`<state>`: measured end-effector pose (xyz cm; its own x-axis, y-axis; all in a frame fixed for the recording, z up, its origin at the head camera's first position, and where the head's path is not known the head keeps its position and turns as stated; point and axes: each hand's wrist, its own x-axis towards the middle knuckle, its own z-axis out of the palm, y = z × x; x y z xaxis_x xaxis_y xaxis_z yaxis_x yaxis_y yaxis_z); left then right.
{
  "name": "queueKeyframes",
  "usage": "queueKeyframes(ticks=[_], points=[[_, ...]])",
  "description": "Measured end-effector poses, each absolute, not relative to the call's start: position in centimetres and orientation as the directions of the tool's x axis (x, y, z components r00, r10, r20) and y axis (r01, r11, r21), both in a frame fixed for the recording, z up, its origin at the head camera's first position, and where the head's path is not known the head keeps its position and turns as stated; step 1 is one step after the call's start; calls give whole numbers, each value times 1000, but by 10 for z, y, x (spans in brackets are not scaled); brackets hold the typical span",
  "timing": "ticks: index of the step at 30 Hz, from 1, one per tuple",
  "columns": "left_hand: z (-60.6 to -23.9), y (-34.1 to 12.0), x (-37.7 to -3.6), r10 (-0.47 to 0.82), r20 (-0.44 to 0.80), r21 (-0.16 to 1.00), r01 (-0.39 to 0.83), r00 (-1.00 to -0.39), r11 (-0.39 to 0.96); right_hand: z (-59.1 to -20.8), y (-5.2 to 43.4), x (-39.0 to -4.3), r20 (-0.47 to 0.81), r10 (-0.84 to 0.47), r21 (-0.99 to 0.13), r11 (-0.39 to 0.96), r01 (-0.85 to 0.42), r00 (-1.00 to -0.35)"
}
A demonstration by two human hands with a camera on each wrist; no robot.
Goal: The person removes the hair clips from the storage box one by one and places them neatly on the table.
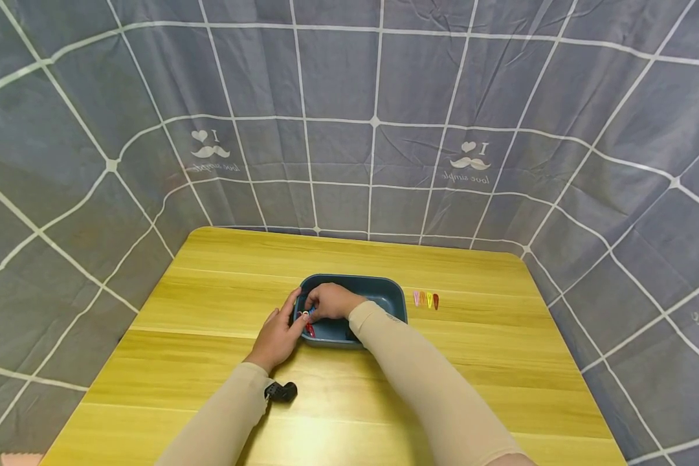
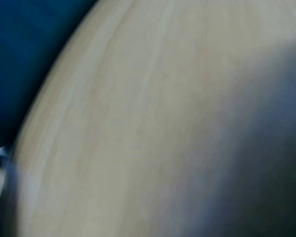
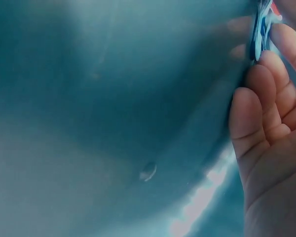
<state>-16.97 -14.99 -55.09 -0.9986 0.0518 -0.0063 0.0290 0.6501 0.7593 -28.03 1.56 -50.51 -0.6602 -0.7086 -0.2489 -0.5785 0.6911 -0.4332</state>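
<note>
A dark teal tray (image 1: 391, 292) sits mid-table. My right hand (image 1: 329, 301) reaches into its left end and pinches a blue hair clip (image 3: 260, 30) between thumb and fingers, close to the tray's inner wall (image 3: 113, 98). A red clip (image 1: 310, 330) shows just below the fingers. My left hand (image 1: 279, 334) lies against the tray's left rim with its fingers fairly straight and its thumb beside the clips. The left wrist view is a blur of pale wood (image 2: 138, 128) and a corner of the tray (image 2: 19, 44).
A short row of small clips (image 1: 426, 299), pink, orange, yellow and red, lies on the yellow wooden table (image 1: 210, 285) right of the tray. A black object (image 1: 281, 391) sits by my left wrist. Grey checked cloth (image 1: 349, 129) walls the table on three sides.
</note>
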Motion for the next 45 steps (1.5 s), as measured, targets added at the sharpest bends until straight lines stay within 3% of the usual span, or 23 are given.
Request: queueKeyframes(ticks=[17, 32, 45], points=[[-551, -150, -170, 59, 13, 764, 48, -998, 643, -510, 13, -282, -233, -698, -387, 705, -594, -677], [-549, -151, -170, 58, 12, 757, 47, -998, 652, -504, 18, -282, -273, -712, -462, 687, -561, -647], [-549, -150, -169, 59, 25, 771, 57, -998, 635, -501, 14, -279, -258, -726, -392, 681, -618, -637]])
